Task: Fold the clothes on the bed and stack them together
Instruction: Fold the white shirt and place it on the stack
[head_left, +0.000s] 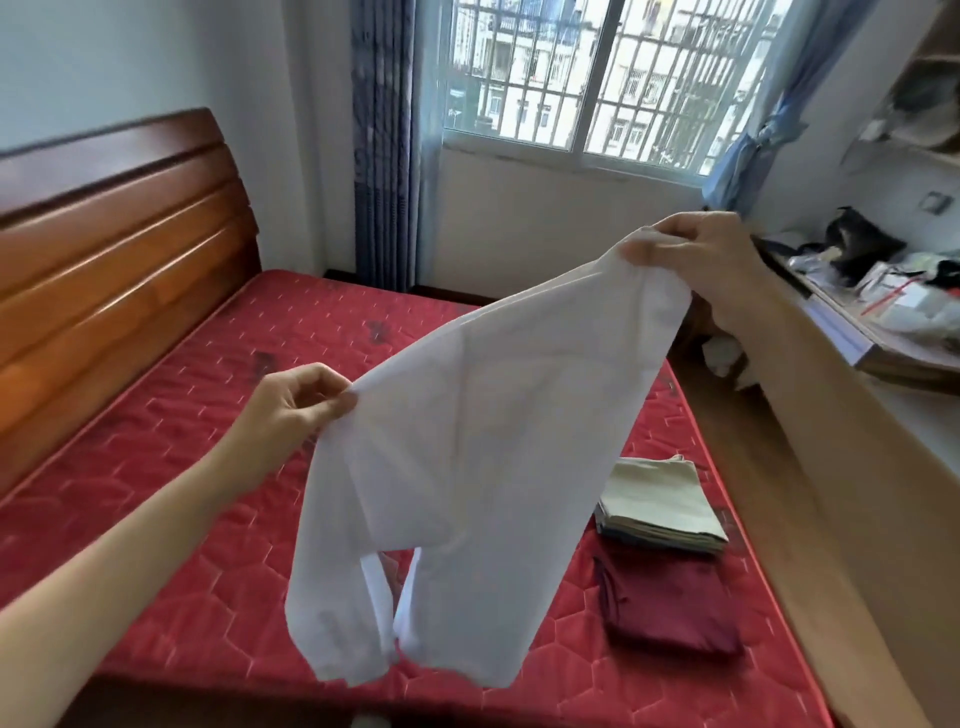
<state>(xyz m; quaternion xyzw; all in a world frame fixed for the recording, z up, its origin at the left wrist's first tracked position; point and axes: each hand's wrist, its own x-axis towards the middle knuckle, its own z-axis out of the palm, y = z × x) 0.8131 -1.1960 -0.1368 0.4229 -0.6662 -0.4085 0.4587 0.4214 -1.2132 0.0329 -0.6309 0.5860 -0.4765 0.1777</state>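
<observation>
Head view shows a thin white long-sleeved cloth garment (467, 447) held up in the air above a red quilted mattress (208, 415), clear of it. The left hand (291, 410) pinches one upper edge of the garment between thumb and curled fingers (332, 402), low and near the person. The right hand (696, 254) grips the other upper corner higher and farther out, its fingers curled round a bunched bit of fabric, so the top edge runs on a slant between the two hands. Below them the body of the garment hangs slack, and two sleeves dangle at its lower left.

Judging by the drape and the way light passes through, the garment is light, soft and limp, with no stiffness to keep a shape; it will likely sag and crease wherever it is not supported. Sensible holds look to be the shoulder seams or top corners, spread wide enough to pull the cloth flat before it is laid down.

On the mattress to the right lies a beige folded cloth stack (660, 509), and just in front of it a dark red folded garment (670, 608), both well apart from the hands. A wooden headboard (114, 234) stands at the left.
</observation>
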